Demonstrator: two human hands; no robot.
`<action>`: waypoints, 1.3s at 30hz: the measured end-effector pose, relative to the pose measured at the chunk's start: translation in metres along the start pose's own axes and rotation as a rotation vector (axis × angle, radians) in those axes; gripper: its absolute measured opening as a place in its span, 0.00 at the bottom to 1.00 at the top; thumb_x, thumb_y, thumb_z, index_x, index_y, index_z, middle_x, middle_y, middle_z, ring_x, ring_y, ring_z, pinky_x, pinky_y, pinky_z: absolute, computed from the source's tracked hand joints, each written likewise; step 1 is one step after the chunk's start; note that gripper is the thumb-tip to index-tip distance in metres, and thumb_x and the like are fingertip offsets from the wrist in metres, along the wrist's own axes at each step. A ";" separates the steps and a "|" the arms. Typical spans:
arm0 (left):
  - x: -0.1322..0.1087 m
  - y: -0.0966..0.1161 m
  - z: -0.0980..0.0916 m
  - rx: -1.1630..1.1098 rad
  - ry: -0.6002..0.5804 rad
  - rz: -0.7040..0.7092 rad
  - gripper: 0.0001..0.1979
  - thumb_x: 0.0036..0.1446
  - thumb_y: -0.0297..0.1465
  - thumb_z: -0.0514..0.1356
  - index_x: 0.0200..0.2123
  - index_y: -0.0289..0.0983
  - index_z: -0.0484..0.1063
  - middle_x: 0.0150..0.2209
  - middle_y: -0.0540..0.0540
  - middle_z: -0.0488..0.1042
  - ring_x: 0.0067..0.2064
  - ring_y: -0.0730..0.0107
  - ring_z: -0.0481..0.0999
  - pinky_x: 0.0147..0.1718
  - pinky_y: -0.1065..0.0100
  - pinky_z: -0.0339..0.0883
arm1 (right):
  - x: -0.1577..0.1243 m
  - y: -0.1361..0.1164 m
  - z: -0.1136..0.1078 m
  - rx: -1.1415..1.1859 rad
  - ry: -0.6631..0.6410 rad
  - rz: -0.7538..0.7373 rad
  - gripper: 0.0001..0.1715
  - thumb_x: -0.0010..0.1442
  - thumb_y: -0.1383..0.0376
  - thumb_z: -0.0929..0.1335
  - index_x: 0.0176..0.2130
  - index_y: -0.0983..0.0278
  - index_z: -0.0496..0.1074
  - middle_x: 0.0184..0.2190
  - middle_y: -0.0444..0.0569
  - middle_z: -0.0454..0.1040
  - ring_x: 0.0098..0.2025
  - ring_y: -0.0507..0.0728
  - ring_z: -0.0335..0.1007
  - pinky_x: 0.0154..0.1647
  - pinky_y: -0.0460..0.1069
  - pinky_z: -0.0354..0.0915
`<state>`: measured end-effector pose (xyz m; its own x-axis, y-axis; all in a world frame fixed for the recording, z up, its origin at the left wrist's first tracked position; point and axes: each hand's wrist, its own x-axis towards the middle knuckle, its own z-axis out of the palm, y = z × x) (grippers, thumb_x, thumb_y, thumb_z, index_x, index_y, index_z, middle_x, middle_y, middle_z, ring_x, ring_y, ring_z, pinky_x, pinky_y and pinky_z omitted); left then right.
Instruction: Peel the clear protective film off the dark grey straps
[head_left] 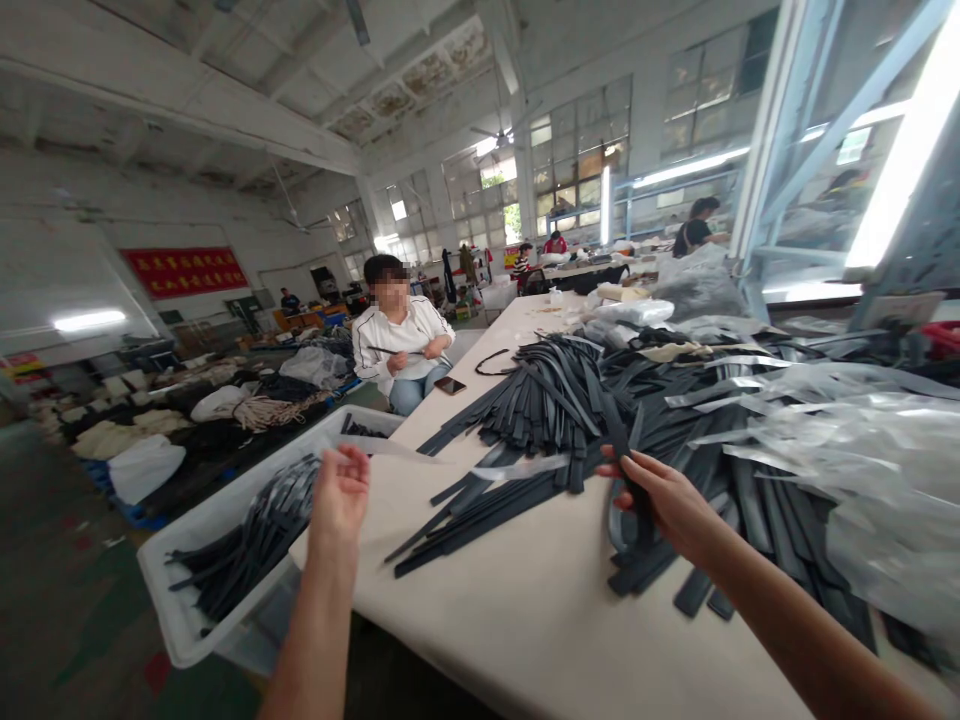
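My right hand (pixel 656 490) is closed around a dark flat strap (pixel 616 428), which stands tilted above the table. Below and behind it, a large heap of similar dark straps (pixel 555 390) covers part of the pale table (pixel 480 570). My left hand (pixel 345 485) is raised over the table's left edge beside the white plastic bin, its fingers curled inward. A translucent plastic strip (pixel 401 452) runs rightward from behind those fingers; whether they grip it cannot be made out. Several loose straps (pixel 472 520) lie between my hands.
A white bin (pixel 176 610) holding dark straps stands against the table's left side. Clear plastic film (pixel 885 470) is piled at the right. Across the table's far left edge a person in a white jacket (pixel 401 340) sits holding a dark strap, near a phone (pixel 450 385).
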<state>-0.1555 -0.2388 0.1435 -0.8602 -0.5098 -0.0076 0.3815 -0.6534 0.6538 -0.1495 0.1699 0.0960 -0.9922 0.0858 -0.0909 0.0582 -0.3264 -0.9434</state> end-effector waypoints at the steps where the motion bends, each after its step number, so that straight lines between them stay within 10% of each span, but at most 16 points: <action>1: 0.009 0.020 0.010 -0.062 0.029 0.122 0.12 0.61 0.35 0.63 0.28 0.37 0.67 0.28 0.56 0.73 0.29 0.84 0.74 0.35 0.81 0.71 | -0.009 0.003 -0.001 -0.049 -0.023 -0.007 0.25 0.49 0.54 0.76 0.45 0.62 0.76 0.35 0.50 0.79 0.19 0.49 0.65 0.16 0.44 0.61; 5: 0.004 0.036 0.025 -0.177 -0.033 0.323 0.12 0.63 0.38 0.60 0.29 0.37 0.69 0.31 0.55 0.76 0.31 0.81 0.76 0.34 0.78 0.72 | -0.048 0.014 0.007 -0.285 -0.103 -0.080 0.28 0.51 0.45 0.73 0.39 0.65 0.77 0.28 0.48 0.77 0.19 0.49 0.63 0.18 0.45 0.60; 11: -0.073 -0.070 -0.007 -0.108 0.175 -0.304 0.15 0.68 0.31 0.53 0.30 0.34 0.71 0.26 0.50 0.77 0.27 0.78 0.77 0.28 0.76 0.72 | -0.099 0.037 0.038 -0.706 -0.339 -0.114 0.21 0.63 0.53 0.64 0.30 0.63 0.76 0.26 0.47 0.77 0.20 0.50 0.68 0.25 0.46 0.63; 15: -0.098 -0.112 -0.025 -0.108 0.205 -0.433 0.12 0.66 0.29 0.55 0.30 0.33 0.73 0.27 0.48 0.78 0.27 0.76 0.78 0.28 0.75 0.73 | -0.110 0.050 0.056 -0.946 -0.415 -0.223 0.19 0.65 0.59 0.62 0.28 0.62 0.74 0.21 0.44 0.73 0.21 0.51 0.70 0.26 0.44 0.61; 39: -0.134 -0.157 -0.049 -0.065 0.086 -0.496 0.08 0.49 0.27 0.71 0.33 0.33 0.76 0.31 0.43 0.81 0.30 0.69 0.80 0.30 0.71 0.75 | -0.085 0.064 0.090 -1.206 -0.435 -0.237 0.18 0.64 0.64 0.61 0.26 0.62 0.74 0.24 0.46 0.77 0.24 0.52 0.71 0.26 0.44 0.57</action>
<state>-0.0838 -0.0956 0.0045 -0.9133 -0.1713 -0.3695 -0.0438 -0.8606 0.5073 -0.0717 0.0572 0.0720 -0.9330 -0.3597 0.0120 -0.2856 0.7197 -0.6328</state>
